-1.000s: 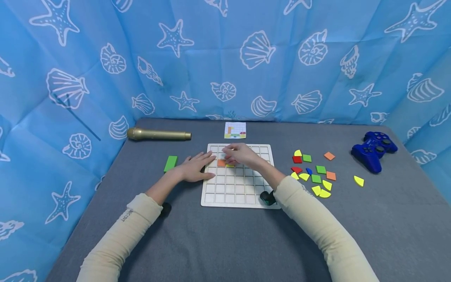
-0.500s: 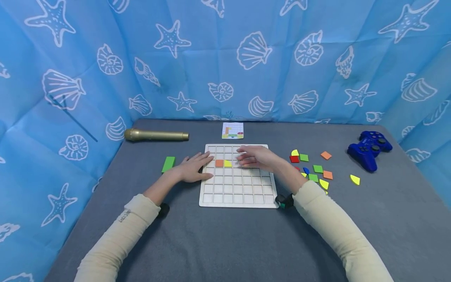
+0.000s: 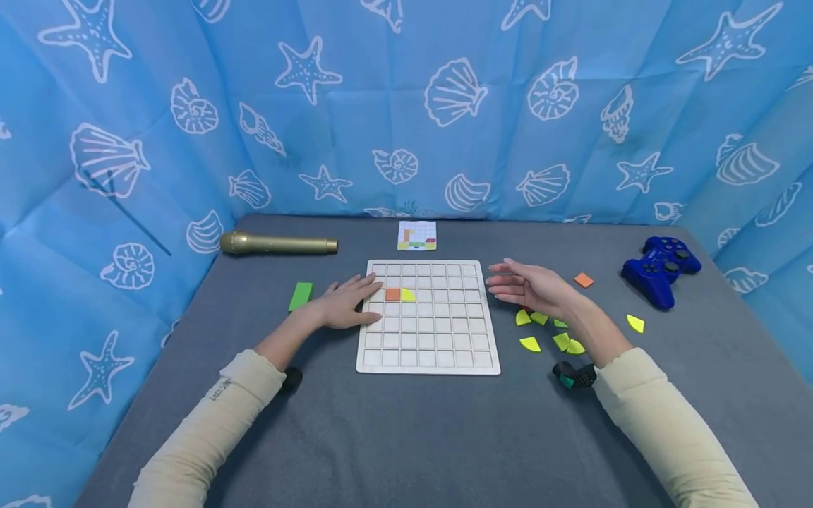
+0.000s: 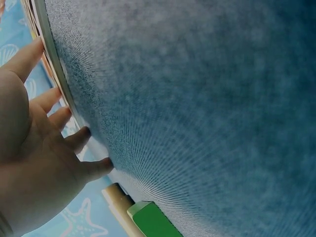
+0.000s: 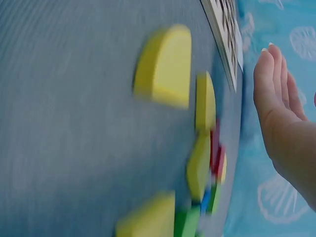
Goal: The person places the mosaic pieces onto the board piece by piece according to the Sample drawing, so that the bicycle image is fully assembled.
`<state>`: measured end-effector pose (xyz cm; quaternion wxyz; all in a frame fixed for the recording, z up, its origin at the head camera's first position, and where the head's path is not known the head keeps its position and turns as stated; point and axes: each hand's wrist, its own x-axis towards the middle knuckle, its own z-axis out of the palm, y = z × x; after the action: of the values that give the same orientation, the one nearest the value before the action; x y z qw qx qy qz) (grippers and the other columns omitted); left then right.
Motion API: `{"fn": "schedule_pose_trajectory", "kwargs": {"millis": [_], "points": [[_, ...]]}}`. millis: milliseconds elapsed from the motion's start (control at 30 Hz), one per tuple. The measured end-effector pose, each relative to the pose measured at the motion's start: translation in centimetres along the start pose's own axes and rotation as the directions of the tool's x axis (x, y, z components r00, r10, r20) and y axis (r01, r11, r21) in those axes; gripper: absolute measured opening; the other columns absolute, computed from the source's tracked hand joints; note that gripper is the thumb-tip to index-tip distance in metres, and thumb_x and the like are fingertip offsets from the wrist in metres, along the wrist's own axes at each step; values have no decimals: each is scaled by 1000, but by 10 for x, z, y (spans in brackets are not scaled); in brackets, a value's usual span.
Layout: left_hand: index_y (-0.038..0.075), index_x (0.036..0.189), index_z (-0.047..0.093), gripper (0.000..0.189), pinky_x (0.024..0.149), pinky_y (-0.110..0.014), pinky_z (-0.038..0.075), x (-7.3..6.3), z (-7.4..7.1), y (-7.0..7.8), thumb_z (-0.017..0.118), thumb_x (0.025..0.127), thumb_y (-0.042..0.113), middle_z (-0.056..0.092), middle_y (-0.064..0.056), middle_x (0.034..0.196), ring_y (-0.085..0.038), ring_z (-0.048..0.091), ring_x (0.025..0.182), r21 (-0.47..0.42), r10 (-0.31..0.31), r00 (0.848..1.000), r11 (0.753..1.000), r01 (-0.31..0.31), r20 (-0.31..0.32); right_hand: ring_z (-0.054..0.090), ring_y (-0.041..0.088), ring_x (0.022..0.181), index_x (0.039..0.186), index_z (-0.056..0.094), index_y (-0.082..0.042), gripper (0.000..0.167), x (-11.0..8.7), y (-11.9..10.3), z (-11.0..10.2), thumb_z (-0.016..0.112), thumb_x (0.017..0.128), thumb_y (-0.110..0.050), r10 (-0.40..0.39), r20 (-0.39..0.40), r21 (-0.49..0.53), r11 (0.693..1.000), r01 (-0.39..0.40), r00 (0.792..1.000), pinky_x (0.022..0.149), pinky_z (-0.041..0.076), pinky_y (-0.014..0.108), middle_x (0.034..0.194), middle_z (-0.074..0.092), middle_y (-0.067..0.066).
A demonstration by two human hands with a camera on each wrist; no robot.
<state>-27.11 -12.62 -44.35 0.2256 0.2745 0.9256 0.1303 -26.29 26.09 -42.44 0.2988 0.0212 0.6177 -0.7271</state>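
A white grid board (image 3: 435,339) lies on the grey cloth. In its upper left cells an orange square tile (image 3: 393,294) sits beside a yellow quarter-circle tile (image 3: 408,295). Fingers spread, my left hand (image 3: 345,305) rests on the board's left edge. To the right of the board, my right hand (image 3: 536,289) hovers over loose tiles, fingers extended and nothing seen in it. Yellow quarter-circle tiles (image 3: 530,344) show below that hand, which hides part of the pile. The right wrist view has red, green and blue tiles (image 5: 204,201) there too, somewhat blurred.
A small pattern card (image 3: 416,236) lies behind the board. The green block (image 3: 301,296) and gold microphone (image 3: 279,243) are on the left. At far right lie a blue game controller (image 3: 660,272), an orange tile (image 3: 583,280) and a lone yellow tile (image 3: 635,324).
My right hand has moved from the board's upper left cells rightward to the loose tiles, leaving the yellow tile beside the orange one in plain sight. My left hand has stayed at the edge.
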Motion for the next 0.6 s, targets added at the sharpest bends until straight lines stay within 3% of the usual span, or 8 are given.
{"fn": "schedule_pose_trajectory", "kwargs": {"millis": [267, 367, 467, 533, 600], "points": [[15, 154, 17, 74, 107, -63, 5, 0, -1, 1, 49, 96, 50, 7, -7, 159, -33, 4, 143, 0, -4, 1000, 1000, 4, 0, 61, 17, 107, 149, 20, 2, 66, -28, -5, -38, 39, 102, -40, -18, -77, 49, 999, 22, 997, 103, 33, 38, 115, 59, 8], [16, 154, 17, 74, 108, -63, 5, 0, -2, 2, 49, 97, 49, 7, -7, 159, -33, 4, 143, 1, -10, 1000, 1000, 10, 3, 61, 18, 107, 140, 39, -3, 53, -36, -5, -50, 41, 101, -39, -29, -78, 75, 997, 35, 996, 101, 38, 35, 113, 61, 8], [16, 154, 17, 74, 108, -63, 5, 0, -2, 3, 49, 97, 49, 7, -7, 159, -33, 4, 143, -1, -8, 1000, 1000, 8, 2, 62, 17, 105, 120, 59, -12, 36, -44, -4, -62, 43, 101, -38, -27, -90, 111, 993, 37, 996, 96, 43, 31, 111, 62, 8], [15, 154, 18, 73, 108, -63, 4, 0, -1, 2, 49, 97, 48, 7, -8, 159, -33, 4, 143, -4, -7, 1000, 1000, 7, 3, 61, 16, 105, 110, 64, -16, 31, -48, -3, -69, 43, 101, -37, -19, -102, 119, 992, 31, 995, 95, 44, 30, 111, 62, 7], [15, 154, 18, 74, 108, -63, 5, 0, -1, 2, 49, 97, 48, 7, -8, 159, -33, 4, 143, -4, -5, 1000, 1000, 5, 5, 61, 14, 104, 111, 63, -15, 31, -52, -1, -75, 44, 101, -37, -6, -124, 114, 993, 20, 992, 96, 44, 29, 110, 62, 6]]}}
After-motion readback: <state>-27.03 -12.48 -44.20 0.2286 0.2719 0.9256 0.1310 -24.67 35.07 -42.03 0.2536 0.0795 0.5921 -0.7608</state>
